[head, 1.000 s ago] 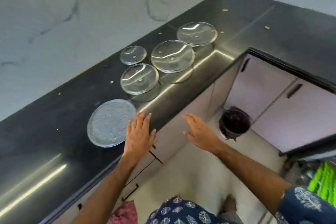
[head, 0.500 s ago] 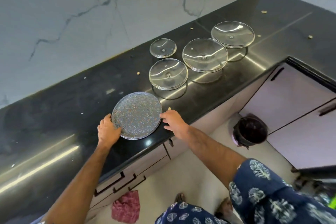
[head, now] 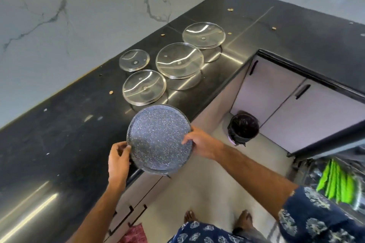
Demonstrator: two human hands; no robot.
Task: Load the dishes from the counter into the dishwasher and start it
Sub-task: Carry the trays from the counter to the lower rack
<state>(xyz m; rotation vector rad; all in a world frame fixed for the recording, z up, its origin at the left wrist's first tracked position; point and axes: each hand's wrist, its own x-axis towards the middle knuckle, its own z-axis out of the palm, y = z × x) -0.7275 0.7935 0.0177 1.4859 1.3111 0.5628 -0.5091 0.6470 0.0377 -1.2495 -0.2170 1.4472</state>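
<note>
Two hands clamp the speckled plate (head: 160,139) by opposite rims, left hand (head: 118,159) near, right hand (head: 201,144) at the right edge, likely for balance; it is raised over the desk (head: 59,144) edge. Four glass lids (head: 179,60) wait farther back. The dishwasher (head: 335,179) stands open at right.

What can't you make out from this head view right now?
- Dishwasher: cut off by the right edge; its racks are blurred.
- Speckled plate: underside hidden; the left hand and right hand cover its rim.
- Four glass lids: clean or dirty, too small to tell.
</note>
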